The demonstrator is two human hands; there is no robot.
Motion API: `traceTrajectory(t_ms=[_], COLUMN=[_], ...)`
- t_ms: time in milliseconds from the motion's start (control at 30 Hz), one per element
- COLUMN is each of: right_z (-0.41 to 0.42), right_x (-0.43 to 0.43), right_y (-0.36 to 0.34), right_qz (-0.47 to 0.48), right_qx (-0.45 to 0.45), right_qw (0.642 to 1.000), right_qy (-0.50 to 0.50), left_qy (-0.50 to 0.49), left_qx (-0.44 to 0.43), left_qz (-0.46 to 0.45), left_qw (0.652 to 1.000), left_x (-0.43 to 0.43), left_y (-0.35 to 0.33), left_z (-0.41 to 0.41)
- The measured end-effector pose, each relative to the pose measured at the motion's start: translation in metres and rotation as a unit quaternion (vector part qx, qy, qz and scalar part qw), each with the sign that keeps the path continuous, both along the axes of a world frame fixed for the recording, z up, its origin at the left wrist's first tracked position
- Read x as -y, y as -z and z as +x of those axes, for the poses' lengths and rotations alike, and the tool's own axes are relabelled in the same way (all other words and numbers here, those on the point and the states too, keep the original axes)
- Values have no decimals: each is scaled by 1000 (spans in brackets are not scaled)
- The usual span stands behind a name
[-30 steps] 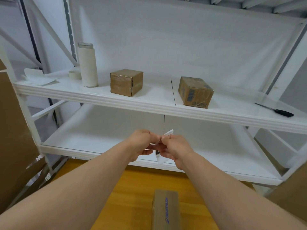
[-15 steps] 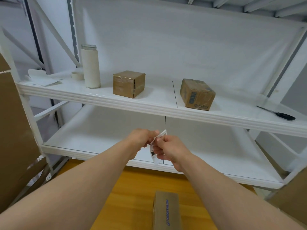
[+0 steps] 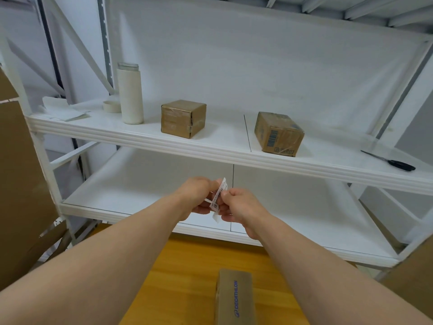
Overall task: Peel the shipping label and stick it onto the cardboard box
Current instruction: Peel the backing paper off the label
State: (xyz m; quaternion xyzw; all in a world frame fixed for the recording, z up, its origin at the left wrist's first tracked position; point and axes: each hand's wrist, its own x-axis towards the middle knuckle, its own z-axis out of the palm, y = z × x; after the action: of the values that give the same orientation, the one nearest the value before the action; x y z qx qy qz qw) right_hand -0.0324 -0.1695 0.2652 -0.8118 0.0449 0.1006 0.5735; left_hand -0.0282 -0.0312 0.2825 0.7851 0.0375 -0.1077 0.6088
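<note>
1. We see a white metal shelving unit point(image 3: 210, 148) with two shelf levels in view, and a wooden table point(image 3: 187, 277) below it.
2. Upper shelf: two taped cardboard boxes, left one point(image 3: 182, 118) and right one point(image 3: 278, 133), well apart. Also one white bottle point(image 3: 130, 95), one tape roll point(image 3: 111, 106) just beside it, one pair of scissors point(image 3: 390, 161) far right.
3. A third box point(image 3: 235, 299), printed DECATHLON, sits on the table at bottom centre.
4. One shipping label point(image 3: 219, 199), held in the air above the lower shelf's front edge, between both hands.
5. Left hand point(image 3: 199, 195) and right hand point(image 3: 239, 207) both pinch the label, fingertips close together.
</note>
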Motion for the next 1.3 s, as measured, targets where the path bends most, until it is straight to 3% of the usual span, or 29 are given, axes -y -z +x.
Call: traceTrajectory(t_ms=[533,867,1100,1300], right_z=[-9,-15,-17,-21], right_x=[2,0,-1,-2], right_y=[-6,-7,-15,-14], right_qz=[-29,-68,-57,-19], right_qx=[6,21,10,-5], right_qw=[1000,997,998,999], right_qy=[4,3,27,45], left_qy=[7,7,31,26], left_qx=[-3,20,64,83], left_qz=[-14,25,93,78], left_qw=[1000,999,993,993], left_x=[-3,-1,2,5], left_y=[-2,-6,-5,-5], left_z=[-8,-9,-11,-12])
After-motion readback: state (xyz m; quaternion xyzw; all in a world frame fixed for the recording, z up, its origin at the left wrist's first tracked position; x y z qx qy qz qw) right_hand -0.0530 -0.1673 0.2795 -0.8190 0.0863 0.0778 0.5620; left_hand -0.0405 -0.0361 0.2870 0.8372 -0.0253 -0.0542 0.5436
